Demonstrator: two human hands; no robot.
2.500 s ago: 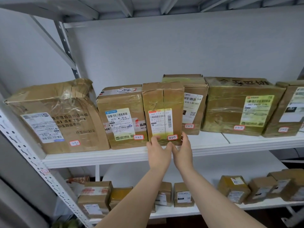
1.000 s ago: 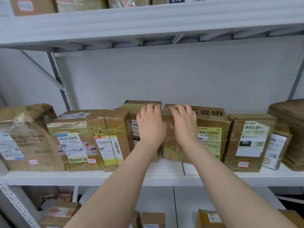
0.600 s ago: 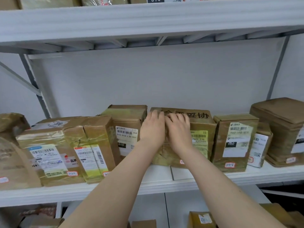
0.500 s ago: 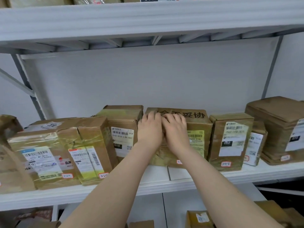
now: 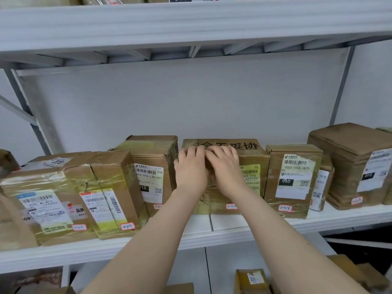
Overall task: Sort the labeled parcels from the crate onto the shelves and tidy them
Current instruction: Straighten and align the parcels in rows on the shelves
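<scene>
A row of brown taped parcels stands on the white middle shelf (image 5: pixel 212 224). My left hand (image 5: pixel 189 169) and my right hand (image 5: pixel 226 168) lie side by side, fingers flat, on the front top edge of the wide parcel with black characters (image 5: pixel 252 160), tagged 3-2-5. To its left stands the parcel labeled 010-010-L30-551 (image 5: pixel 148 162). To its right is the 060 parcel (image 5: pixel 293 177), tagged 3-2-6. Neither hand wraps around anything; both press on the wide parcel's face.
At the left stand the parcels tagged 3-2-2 (image 5: pixel 40 200) and 3-2-3 (image 5: pixel 110 187). A stack of flat brown packets (image 5: pixel 356 162) sits at the right. An upper shelf (image 5: pixel 191 22) hangs overhead. A small parcel marked 102 (image 5: pixel 252 280) lies on the lower shelf.
Both hands left the 3-2-3 parcel, went to the parcels further right, and came together on the wide parcel's top edge. The view shifted right and closer.
</scene>
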